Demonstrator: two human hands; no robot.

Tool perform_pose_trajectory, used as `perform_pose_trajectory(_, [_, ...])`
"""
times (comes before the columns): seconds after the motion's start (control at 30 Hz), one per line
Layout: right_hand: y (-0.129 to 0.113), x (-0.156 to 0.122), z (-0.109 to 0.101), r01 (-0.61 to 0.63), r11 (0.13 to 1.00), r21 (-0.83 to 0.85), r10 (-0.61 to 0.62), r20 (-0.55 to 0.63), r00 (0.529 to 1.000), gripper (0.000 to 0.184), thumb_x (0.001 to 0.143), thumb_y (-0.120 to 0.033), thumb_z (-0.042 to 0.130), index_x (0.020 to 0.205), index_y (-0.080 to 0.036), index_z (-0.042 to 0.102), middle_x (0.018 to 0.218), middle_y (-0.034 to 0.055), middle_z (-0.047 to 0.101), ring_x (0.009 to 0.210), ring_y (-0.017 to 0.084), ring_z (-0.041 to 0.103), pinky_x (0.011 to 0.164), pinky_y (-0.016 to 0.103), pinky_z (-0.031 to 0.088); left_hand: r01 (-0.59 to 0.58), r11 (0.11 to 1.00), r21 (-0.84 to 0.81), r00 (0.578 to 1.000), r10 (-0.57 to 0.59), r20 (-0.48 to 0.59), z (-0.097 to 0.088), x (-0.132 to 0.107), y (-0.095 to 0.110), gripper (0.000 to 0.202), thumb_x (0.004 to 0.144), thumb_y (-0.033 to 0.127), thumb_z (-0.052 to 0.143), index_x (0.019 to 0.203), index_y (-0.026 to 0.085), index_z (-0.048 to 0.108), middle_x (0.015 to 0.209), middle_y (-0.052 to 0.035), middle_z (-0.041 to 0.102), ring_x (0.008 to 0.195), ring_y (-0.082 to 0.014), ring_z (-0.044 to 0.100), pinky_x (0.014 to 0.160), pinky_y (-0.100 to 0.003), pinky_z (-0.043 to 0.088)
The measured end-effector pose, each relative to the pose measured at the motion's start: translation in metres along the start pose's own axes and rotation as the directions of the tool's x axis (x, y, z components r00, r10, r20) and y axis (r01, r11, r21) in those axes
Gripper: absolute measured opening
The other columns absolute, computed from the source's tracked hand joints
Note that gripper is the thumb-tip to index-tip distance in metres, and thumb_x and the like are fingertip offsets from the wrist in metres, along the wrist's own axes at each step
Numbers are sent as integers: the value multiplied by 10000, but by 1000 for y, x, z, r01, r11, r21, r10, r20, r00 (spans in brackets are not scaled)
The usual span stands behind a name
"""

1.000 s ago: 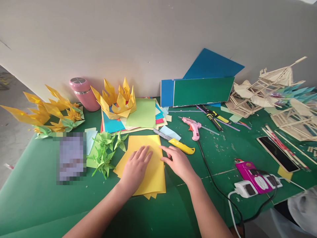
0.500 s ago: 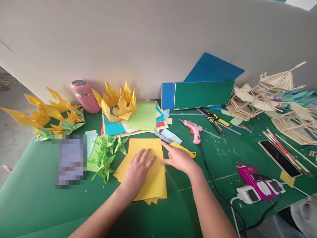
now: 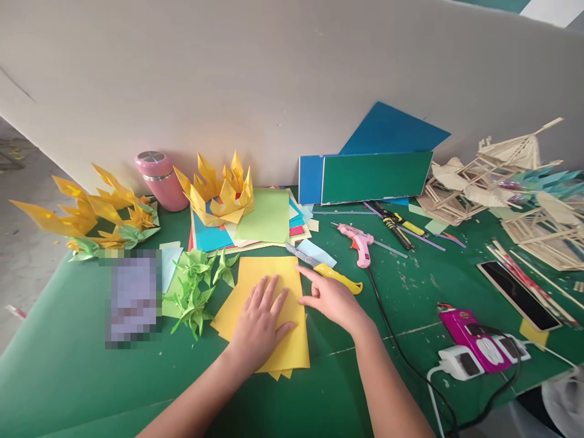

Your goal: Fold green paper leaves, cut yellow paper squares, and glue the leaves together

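Observation:
My left hand (image 3: 259,319) lies flat on a stack of yellow paper sheets (image 3: 269,267), its fingers spread. At the stack's right edge is my right hand (image 3: 335,299), index finger stretched to the upper right corner and thumb against the side; its other fingers are curled and partly hidden. Just beyond it rests a yellow-handled utility knife (image 3: 337,277), blade end pointing left. Green folded paper flowers (image 3: 194,298) sit directly left of the stack. The lower sheets fan out crookedly beneath the top one.
Yellow folded-paper crowns (image 3: 221,201) stand behind and at left, near a pink thermos (image 3: 163,182). A pink glue gun (image 3: 360,243) trails a black cord past my right forearm to a magenta power strip (image 3: 474,340). Wooden-stick models (image 3: 460,188) and a phone (image 3: 517,294) lie right.
My left hand has shifted slightly right and down the paper, and its thumb now sticks out to the side. The right hand keeps its place at the edge. The view has moved slightly.

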State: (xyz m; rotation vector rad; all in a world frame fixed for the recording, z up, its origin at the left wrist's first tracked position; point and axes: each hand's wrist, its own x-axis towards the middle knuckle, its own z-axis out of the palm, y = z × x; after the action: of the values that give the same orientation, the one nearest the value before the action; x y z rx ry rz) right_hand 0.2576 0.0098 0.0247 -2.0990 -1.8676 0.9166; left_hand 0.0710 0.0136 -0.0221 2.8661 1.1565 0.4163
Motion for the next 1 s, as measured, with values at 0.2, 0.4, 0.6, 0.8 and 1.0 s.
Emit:
perform_pose_trajectory(0.2, [1, -6, 11, 22, 999, 50, -15, -131, 991, 473, 836, -209, 590, 1305, -209, 534, 601, -52, 523, 562, 147, 499, 549, 259, 353, 54, 998, 35, 999, -54, 4, -2, 7, -2, 515, 849, 458, 563, 1278, 174, 549, 1414, -182, 477, 1303, -373, 433, 1002, -509, 444])
perform_pose_trajectory(0.4, [4, -11, 9, 47, 996, 76, -43, -60, 997, 528, 829, -198, 587, 1346, -228, 480, 610, -64, 485, 569, 138, 493, 549, 243, 366, 68, 996, 64, 998, -68, -2, -4, 11, -3, 481, 842, 467, 569, 1276, 259, 562, 1416, -160, 480, 1296, -364, 446, 1003, -487, 452])
perform_pose_trajectory(0.6, [6, -39, 10, 76, 997, 6, -76, -1, 997, 702, 777, -160, 635, 1410, -308, 369, 768, -29, 538, 726, 166, 536, 688, 281, 444, 66, 996, 56, 998, -65, -21, 0, 8, -3, 498, 844, 480, 559, 1286, 249, 549, 1432, -163, 460, 1312, -367, 424, 1008, -495, 442])
perform_pose_trajectory(0.8, [8, -52, 11, 156, 988, -19, -154, 57, 986, 881, 666, -236, 767, 1423, -341, 328, 1000, 24, 586, 961, 236, 560, 837, 366, 475, 85, 996, -14, 995, -86, -54, 4, 6, -5, 490, 867, 442, 539, 1279, 177, 536, 1429, -189, 454, 1316, -382, 411, 1010, -526, 433])
perform_pose_trajectory(1.0, [26, -17, 15, 135, 977, -168, -206, -547, 811, 373, 887, -290, 532, 1255, -233, 538, 1118, 111, 585, 1022, 274, 546, 865, 416, 455, 12, 982, -190, 1000, -14, -5, -10, 8, -7, 202, 921, 202, 439, 1010, 188, 620, 1250, -134, 606, 1253, -295, 503, 989, -477, 471])
